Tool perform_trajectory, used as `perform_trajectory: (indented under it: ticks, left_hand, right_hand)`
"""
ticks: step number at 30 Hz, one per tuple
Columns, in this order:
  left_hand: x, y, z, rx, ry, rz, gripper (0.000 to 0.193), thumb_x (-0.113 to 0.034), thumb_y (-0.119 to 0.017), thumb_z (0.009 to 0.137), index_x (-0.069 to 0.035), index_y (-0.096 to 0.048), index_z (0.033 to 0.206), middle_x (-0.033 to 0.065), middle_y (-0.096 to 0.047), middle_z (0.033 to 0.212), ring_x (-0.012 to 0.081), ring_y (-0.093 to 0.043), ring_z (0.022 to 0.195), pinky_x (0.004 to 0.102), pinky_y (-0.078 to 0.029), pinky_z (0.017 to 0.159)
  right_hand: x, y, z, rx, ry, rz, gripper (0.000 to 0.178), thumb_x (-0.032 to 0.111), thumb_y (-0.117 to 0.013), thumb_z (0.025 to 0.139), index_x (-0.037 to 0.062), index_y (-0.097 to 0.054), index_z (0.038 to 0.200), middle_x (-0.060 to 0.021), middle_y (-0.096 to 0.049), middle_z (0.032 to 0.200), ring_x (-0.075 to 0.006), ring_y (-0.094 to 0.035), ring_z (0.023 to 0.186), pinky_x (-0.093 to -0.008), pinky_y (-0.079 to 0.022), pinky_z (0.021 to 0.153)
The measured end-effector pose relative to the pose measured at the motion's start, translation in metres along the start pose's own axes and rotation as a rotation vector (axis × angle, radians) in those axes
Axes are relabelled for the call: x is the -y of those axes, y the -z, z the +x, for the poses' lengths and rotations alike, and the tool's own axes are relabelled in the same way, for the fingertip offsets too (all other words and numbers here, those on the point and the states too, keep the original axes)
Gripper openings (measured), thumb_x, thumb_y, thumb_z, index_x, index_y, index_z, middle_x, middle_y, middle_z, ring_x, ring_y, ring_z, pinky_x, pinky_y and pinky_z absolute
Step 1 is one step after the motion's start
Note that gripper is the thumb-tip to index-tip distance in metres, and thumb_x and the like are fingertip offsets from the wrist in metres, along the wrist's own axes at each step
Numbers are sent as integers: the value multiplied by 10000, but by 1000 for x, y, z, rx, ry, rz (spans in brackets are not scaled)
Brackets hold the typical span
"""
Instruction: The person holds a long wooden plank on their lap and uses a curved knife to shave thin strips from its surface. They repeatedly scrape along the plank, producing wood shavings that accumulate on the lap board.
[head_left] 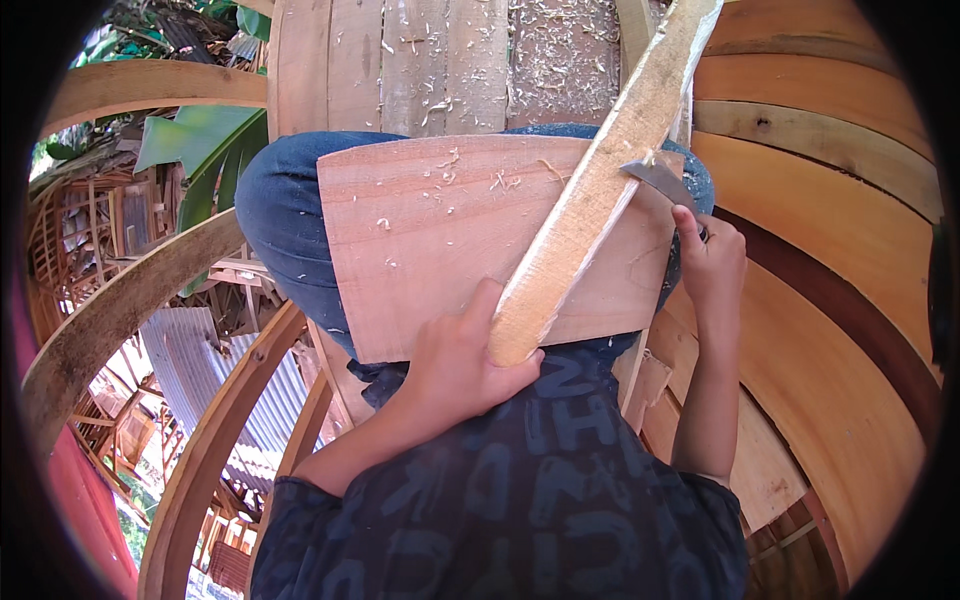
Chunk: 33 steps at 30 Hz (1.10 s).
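Observation:
A long, pale strip of wood (600,190) slants across my lap, its near end by my belly and its far end up at the right. Around that near end my left hand (462,360) is closed, thumb along one side. My right hand (712,245) grips a knife (660,182), the thumb raised along its handle. The blade touches or nearly touches the strip's right edge, where a small curl of shaving shows. Beneath the strip, a flat wooden board (430,240) rests across my thighs with a few curled shavings on it. My fingers hide most of the knife handle.
Wood shavings litter the plank floor (415,75) ahead of me. A wall of curved wooden planks (820,200) rises close on the right. On the left are open curved wooden ribs (130,290), with corrugated metal sheets (240,380) and a green leaf (200,140) beyond.

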<state>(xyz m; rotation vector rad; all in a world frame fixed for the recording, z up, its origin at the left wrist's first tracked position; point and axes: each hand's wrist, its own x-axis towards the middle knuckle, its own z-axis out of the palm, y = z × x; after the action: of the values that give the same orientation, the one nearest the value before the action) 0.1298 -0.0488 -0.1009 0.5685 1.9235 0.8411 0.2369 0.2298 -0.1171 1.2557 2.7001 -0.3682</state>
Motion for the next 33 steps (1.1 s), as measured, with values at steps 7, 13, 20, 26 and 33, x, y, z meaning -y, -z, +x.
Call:
perform_trajectory:
  ticks: [7, 13, 20, 26, 33]
  left_hand:
    - [4, -2, -2, -50, -62, -54, 576, -271, -773, 691, -22, -484, 1122, 217, -642, 772, 383, -664, 703, 422, -515, 627]
    - [3, -4, -1, -57, -116, -23, 594, -314, -749, 719, -9, -462, 1138, 224, -629, 701, 400, -649, 646, 455, -514, 592]
    - [-1, -6, -4, -82, -91, -9, 572, -290, -765, 704, -20, -468, 1111, 217, -631, 721, 391, -655, 668, 443, -509, 590]
    - [3, -8, -4, -105, -131, -14, 559, -305, -756, 713, -25, -461, 1097, 213, -621, 667, 392, -646, 619, 457, -503, 561]
    - [3, -8, -3, -88, -97, -20, 569, -254, -780, 688, -8, -489, 1110, 212, -639, 729, 387, -660, 652, 419, -508, 562]
  right_hand:
    - [19, 21, -16, 64, -153, 84, 700, 645, -582, 817, -47, -667, 753, -231, -585, 616, -399, -629, 644, -434, -473, 573]
    - [50, -1, -70, 210, 154, 134, 679, 645, -616, 784, -25, -671, 690, -208, -586, 567, -368, -636, 585, -422, -497, 549]
    - [34, -2, -32, 89, 292, -54, 767, 759, -585, 715, 5, -615, 580, -170, -565, 507, -320, -627, 517, -412, -486, 487]
    - [22, 11, 4, -9, 195, -158, 788, 773, -566, 721, 0, -608, 577, -185, -561, 516, -350, -616, 531, -416, -481, 496]
    - [9, 5, 23, -50, 198, -183, 798, 772, -555, 732, -12, -601, 589, -192, -568, 541, -368, -608, 558, -430, -474, 512]
